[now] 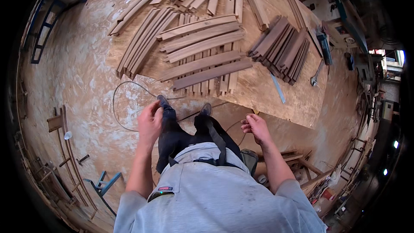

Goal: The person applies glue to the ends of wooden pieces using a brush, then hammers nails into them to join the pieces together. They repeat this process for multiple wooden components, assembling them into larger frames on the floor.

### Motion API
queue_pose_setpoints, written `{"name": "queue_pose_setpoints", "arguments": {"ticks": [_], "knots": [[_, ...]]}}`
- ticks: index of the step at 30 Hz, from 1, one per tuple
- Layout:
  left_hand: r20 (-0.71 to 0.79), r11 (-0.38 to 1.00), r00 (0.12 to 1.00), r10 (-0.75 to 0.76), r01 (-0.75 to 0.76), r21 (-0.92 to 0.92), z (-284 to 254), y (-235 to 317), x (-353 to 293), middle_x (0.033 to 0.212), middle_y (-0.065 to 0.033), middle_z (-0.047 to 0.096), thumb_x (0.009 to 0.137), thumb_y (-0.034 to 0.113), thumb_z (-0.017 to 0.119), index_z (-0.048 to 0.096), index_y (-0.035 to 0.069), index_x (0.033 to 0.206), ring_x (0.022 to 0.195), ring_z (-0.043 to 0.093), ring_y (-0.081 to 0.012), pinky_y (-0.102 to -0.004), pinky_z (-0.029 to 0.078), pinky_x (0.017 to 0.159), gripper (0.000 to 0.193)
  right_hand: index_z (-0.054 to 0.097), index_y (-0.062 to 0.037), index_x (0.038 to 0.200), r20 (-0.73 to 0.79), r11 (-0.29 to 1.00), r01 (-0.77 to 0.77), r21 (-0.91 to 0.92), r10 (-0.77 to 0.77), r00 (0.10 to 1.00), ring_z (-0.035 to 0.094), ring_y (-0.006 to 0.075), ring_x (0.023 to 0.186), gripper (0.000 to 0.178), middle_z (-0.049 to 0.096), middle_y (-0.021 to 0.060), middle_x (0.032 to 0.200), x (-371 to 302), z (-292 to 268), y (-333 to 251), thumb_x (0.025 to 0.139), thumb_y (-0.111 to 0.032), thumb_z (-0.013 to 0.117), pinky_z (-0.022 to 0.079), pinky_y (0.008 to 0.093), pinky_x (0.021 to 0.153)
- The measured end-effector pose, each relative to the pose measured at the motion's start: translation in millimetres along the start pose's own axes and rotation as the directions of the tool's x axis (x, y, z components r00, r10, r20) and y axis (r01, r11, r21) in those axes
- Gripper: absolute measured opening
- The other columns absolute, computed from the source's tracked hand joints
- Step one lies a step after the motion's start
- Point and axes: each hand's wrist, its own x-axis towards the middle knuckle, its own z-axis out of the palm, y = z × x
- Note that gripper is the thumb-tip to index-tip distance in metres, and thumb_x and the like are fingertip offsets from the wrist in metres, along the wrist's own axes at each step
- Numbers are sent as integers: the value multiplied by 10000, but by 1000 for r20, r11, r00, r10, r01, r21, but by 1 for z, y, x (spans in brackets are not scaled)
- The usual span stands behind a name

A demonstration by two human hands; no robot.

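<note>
My left hand [150,121] hangs in front of my left leg, its fingers curled in, with nothing visible in it. On the other side, my right hand [255,127] is held just off the near edge of the plywood worktop [276,103]. Its fingers are loosely bent and a little apart, and I see nothing between them. Beyond both hands, slightly curved wooden slats [202,47] lie side by side across a row of upright-running strips. A stack of dark brown wood pieces [282,49] rests to their right. Neither hand touches any wood.
Long curved strips [144,43] are stacked at the worktop's left. A metal ruler-like strip [278,88], a wrench [317,73] and a blue clamp [324,47] lie at its right. A cable [114,103] loops over the floor. A blue metal frame [103,185] stands at lower left.
</note>
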Motion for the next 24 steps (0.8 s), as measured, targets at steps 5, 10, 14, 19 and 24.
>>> {"name": "queue_pose_setpoints", "arguments": {"ticks": [5,10,14,19,24], "knots": [[155,857,904,399,-428,288,54,63,29,1010,-150,638,806,61,667,611,8,1116,932,612,-313,-368,509,822,320,565,-2,1082,-73,998,0,65,5,997,609,130,695,265,642,105,924,-15,-41,29,982,-245,537,514,242,567],[273,686,805,526,-592,423,90,95,62,1090,-145,608,749,70,659,595,4,1134,1020,564,-304,-389,473,881,396,562,-7,1056,-108,992,-4,124,17,994,601,127,688,253,634,99,899,-25,-53,49,984,-248,534,508,240,561],[371,566,796,478,-602,564,107,89,73,1099,-152,594,746,122,698,577,6,1163,1037,553,-316,-401,462,878,449,563,-19,1057,-103,988,-31,151,47,994,600,124,696,249,637,92,897,-30,-53,64,985,-255,533,508,244,567],[331,409,795,509,-562,719,127,83,74,989,-109,566,773,129,591,587,34,1013,918,537,-272,-380,440,769,258,550,-10,1073,-109,990,-40,137,55,992,621,148,713,253,639,127,941,-25,-56,78,996,-248,512,529,255,574],[310,420,840,446,-502,756,136,79,81,925,-100,555,774,100,561,546,79,887,876,534,-269,-380,430,728,115,548,-13,1076,-107,993,-35,108,47,993,619,144,707,248,636,129,945,-19,-52,69,994,-245,515,528,255,569]]}}
